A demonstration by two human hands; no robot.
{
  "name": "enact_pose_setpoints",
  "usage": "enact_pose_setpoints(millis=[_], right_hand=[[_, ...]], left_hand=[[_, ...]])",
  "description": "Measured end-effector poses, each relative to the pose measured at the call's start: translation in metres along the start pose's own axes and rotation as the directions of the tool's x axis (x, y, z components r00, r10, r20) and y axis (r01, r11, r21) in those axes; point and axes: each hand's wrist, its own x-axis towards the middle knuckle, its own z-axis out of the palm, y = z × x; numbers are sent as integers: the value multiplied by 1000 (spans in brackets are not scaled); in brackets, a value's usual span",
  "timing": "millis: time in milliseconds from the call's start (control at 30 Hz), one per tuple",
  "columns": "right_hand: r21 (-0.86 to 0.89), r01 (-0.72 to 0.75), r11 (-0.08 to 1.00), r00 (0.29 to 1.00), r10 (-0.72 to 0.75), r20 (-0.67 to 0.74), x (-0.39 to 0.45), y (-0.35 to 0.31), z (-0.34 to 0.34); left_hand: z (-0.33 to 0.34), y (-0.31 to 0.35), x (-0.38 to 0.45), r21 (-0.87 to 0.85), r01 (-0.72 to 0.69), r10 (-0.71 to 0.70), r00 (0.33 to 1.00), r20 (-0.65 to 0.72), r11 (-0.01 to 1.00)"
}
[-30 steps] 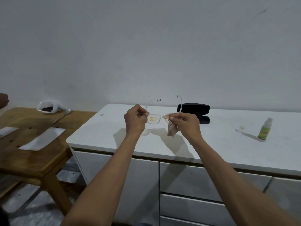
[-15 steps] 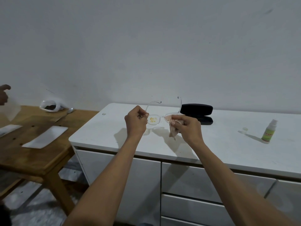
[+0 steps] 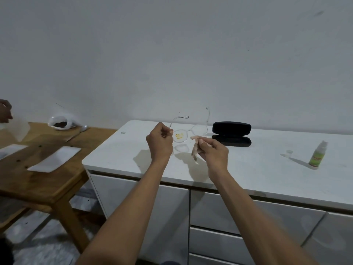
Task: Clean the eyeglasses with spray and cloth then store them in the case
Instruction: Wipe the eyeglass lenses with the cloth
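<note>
At the far left edge another person's hand (image 3: 5, 113) shows above a wooden table (image 3: 47, 186); on that table lie white sheets of paper (image 3: 55, 159) and, toward the wall, a clear plastic bag (image 3: 61, 122) with something dark inside. To the right stands the white counter (image 3: 118, 155), with drawers below its front edge. Above the counter's left half the left hand (image 3: 160, 142) is curled closed, pinching the left end of the clear-framed eyeglasses (image 3: 191, 131) at the hinge; the eyeglasses are held in the air, lenses facing the person, temples unfolded and pointing away toward the wall; a yellow smear marks the lens just beside the left hand. The right hand (image 3: 213, 152) sits just right of and slightly below the frame, closed on a small pinkish cloth (image 3: 195, 150); the cloth's upper tip lies just under the right lens, and whether it touches the glass cannot be told; the rest of the cloth hangs down from the fingers. Behind the right hand, on the counter near the wall, the black case (image 3: 231, 129) lies open, lid raised over its base, well apart from the eyeglasses. Farther right a small clear cap (image 3: 289, 151) rests on the counter; just beyond it the spray bottle (image 3: 318, 154) with a green label stands upright near the right edge.
</note>
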Motion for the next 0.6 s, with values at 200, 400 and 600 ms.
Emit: enact_pose_setpoints(millis=[200, 400, 600], right_hand=[[186, -95, 978, 992, 108, -61, -8, 4, 50], [156, 2, 988, 944, 50, -327, 0, 7, 82], [-45, -6, 999, 998, 4, -63, 11, 1, 84]], left_hand=[[3, 8, -11, -23, -20, 20, 1000, -4, 1000], [0, 22, -19, -41, -63, 64, 998, 15, 997], [-7, 21, -6, -49, -51, 50, 998, -23, 997]])
